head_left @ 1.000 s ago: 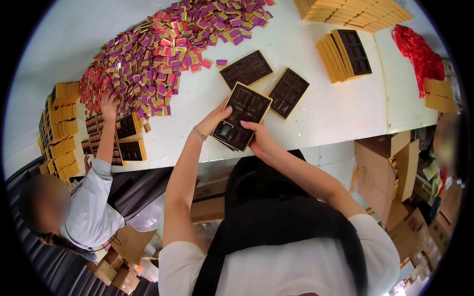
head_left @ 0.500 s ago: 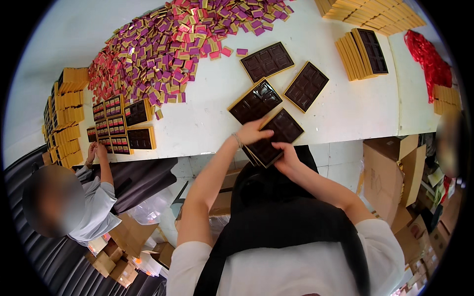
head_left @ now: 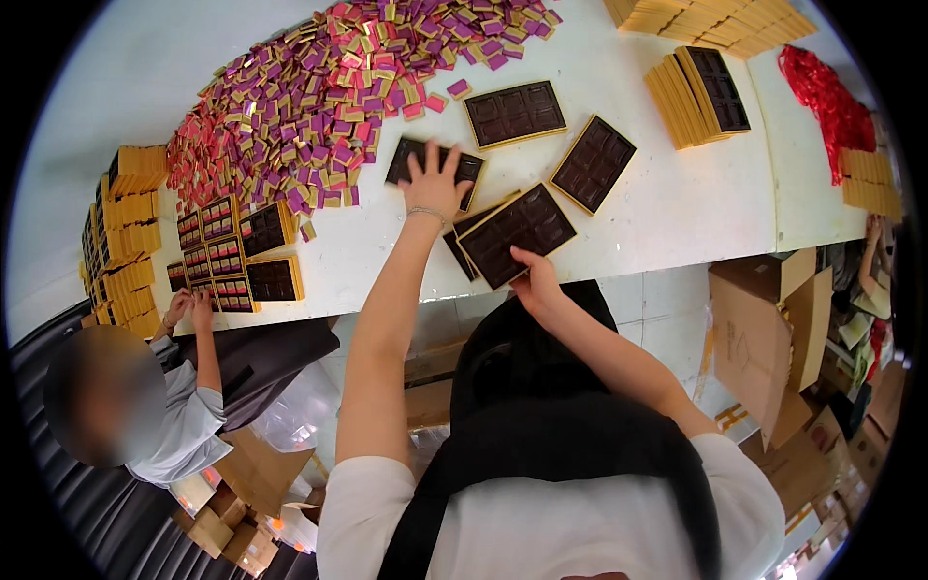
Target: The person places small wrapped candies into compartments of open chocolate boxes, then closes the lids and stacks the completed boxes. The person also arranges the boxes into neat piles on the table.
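Note:
My left hand [head_left: 435, 184] lies flat with its fingers spread on a gold-edged box with a dark brown compartment tray [head_left: 466, 170], beside the pile of small wrapped pieces. Close to the table's front edge, my right hand [head_left: 536, 282] grips another compartment box [head_left: 519, 235], thumb on top and the other fingers hidden beneath. Under that box the edges of at least one more box [head_left: 460, 253] stick out to the left. Two more boxes rest beyond my hands, one behind [head_left: 515, 113] and one to the right [head_left: 594, 164]; their compartments look unfilled.
A heap of purple, red and gold pieces [head_left: 290, 116] covers the back left. Box stacks stand at the right [head_left: 696, 97] and far left [head_left: 135, 222], near red shiny material [head_left: 812, 106] at the right. A co-worker's hands [head_left: 188, 307] touch filled boxes [head_left: 227, 256].
My left hand has left the held boxes and moved away and left, carrying one box onto the table by the pile. My right hand has shifted slightly left and away from me with its box.

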The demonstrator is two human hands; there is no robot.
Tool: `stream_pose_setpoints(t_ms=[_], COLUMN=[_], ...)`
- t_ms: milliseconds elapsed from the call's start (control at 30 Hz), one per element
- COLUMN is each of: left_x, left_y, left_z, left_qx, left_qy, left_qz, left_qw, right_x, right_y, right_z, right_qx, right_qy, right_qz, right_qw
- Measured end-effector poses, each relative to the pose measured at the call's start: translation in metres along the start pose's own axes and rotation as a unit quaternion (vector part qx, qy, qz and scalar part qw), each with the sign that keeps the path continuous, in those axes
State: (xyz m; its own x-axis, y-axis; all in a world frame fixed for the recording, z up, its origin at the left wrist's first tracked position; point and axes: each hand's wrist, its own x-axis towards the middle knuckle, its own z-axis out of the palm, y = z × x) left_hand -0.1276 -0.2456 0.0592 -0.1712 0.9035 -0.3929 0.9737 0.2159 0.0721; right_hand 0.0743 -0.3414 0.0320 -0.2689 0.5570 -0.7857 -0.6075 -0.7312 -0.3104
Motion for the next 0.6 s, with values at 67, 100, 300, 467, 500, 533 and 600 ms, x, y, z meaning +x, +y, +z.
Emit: stream_pose_setpoints(t_ms=[67,100,300,467,500,533,600], left_x=[0.001,0.005,0.068,0.06,0.04,0.018,-0.026], left_y=[-0.014,-0.019,-0.036,-0.053,-0.047,-0.046,-0.049], left_z=[0.029,0.036,0.014,-0.007,-0.012,-0.015,0.026], left_qx=[-0.054,-0.059,-0.171,-0.423,-0.385,-0.343,-0.204], left_qy=[0.035,0.039,0.086,0.152,0.173,0.195,0.217], left_qz=[-0.114,-0.125,-0.065,0.006,0.02,0.03,0.046], left_qw=[0.991,0.99,0.979,0.893,0.906,0.918,0.953], right_x=[0.008,0.013,-0.004,-0.067,-0.07,-0.072,-0.083], right_y=[-0.007,-0.014,-0.034,0.007,0.014,0.022,0.014], right_z=[0.013,0.014,0.033,0.032,0.022,0.016,0.015], right_qx=[-0.026,-0.043,-0.09,-0.041,-0.018,0.005,-0.033], right_qy=[0.006,0.025,0.007,-0.032,-0.028,-0.028,0.012], right_qz=[-0.037,-0.008,0.022,0.158,0.171,0.189,0.126], right_qw=[0.999,0.999,0.996,0.986,0.985,0.982,0.991])
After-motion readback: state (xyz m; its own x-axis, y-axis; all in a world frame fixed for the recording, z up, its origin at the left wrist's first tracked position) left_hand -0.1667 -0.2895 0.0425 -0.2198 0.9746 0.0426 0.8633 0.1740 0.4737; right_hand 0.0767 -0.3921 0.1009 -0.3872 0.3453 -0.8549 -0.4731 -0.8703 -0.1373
